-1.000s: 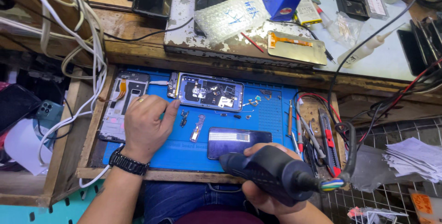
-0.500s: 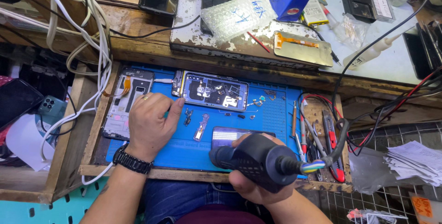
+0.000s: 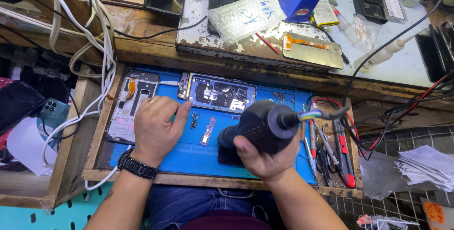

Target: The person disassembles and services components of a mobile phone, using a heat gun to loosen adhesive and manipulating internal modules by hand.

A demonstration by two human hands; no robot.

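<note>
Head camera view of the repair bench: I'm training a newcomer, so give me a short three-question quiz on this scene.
1. True or false: the right hand grips a chunky black corded hand tool.
2. What lies under the left hand? A) flat blue rubber work mat B) bubble-wrap pouch C) wire basket
3. Which wrist wears the black band wristwatch?

Key: 1 true. 2 A. 3 The left; its fingers point toward the opened backless smartphone lying on the mat.

Phone repair workshop: opened phone [image 3: 221,94] on blue work mat [image 3: 189,154], spare screens, tools [image 3: 331,149], cables across wooden counter [image 3: 142,41].
</note>
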